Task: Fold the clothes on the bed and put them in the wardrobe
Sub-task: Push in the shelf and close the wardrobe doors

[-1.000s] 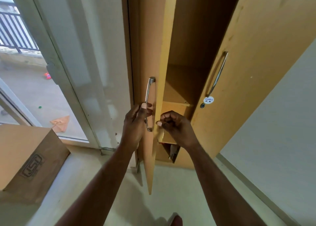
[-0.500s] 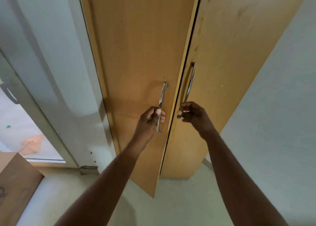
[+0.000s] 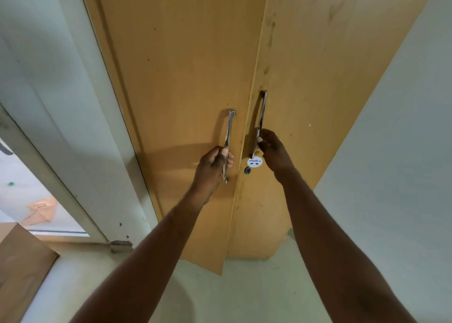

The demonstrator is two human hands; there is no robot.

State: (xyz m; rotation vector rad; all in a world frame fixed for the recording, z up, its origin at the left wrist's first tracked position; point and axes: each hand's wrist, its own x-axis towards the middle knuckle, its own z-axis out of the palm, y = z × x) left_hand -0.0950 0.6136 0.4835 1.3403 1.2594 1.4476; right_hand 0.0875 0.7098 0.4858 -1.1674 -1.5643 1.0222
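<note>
Left hand (image 3: 215, 166) is wrapped round the lower part of the left handle (image 3: 229, 129), fingers curled behind the metal bar and the thumb lying up along its front. At 3 o'clock from it, and a little higher, the right hand (image 3: 275, 151) grips the lower part of the right handle (image 3: 261, 110), thumb tip pressed on the bar and the fingers bent round it. Both bare forearms reach in from 5 and 7 o'clock. The wardrobe (image 3: 244, 41) fills the view from the centre up to 12 o'clock, its 2 tan doors meeting at a seam between the 2 handles. The left door (image 3: 176, 78) is not quite flush: its bottom corner hangs in front of the foot of the right door (image 3: 318, 65) at 6 o'clock from the seam. Just below the right handle, beside the right hand at its 8 o'clock, sits a small round white sticker (image 3: 254, 162), with a dark keyhole (image 3: 248, 170) under it. A pale wall (image 3: 396, 151) runs along 3 o'clock. At 9 o'clock of the left hand stands a white door frame (image 3: 56, 107), with glass beyond it and an orange scrap (image 3: 41, 211) on the ground outside. A brown cardboard box (image 3: 22, 264) sits at 8 o'clock on the pale floor (image 3: 249, 295).
</note>
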